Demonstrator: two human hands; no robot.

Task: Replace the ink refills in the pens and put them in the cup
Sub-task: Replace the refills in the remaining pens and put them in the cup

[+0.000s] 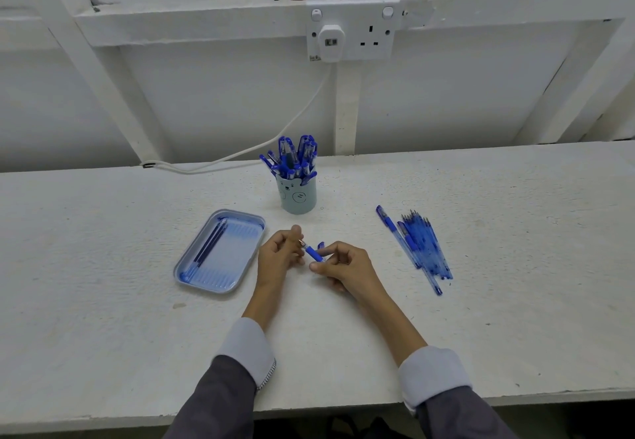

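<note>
Farthest left on the white table (103,301) we see a pale blue tray (220,285), set at a slant, with a few dark, thin refills (209,244) lying along its left side.

Just right of the tray is the left hand (279,257). The pen (314,253) lies to its right, between the two hands, with its metal point aimed up and left at this hand's fingers. The forearm comes up from the near edge in a grey sleeve (220,397) with a pale cuff. The wrist is straight, the thumb is on top and the fingers are curled in towards the palm. The fingertips meet the pen's point, but we cannot tell whether they pinch it or only touch it.

Behind the hands, well apart from them, stands a pale green cup (298,198) with a bear's face on it, crowded with blue capped pens standing upright.

Next comes the right hand (345,267), which grasps the pen. The blue grip section sticks out from this hand to the left, and the rest of the barrel is hidden under the fingers. The forefinger reaches along the upper side and the thumb presses from below, so the pen is clamped between them. The other fingers are folded under. A small blue part shows just above the forefinger, and we cannot tell what it is.

Farthest right, well apart from the hands, a heap of blue pens (421,248) lies on the table, fanned out and pointing away from us.
</note>
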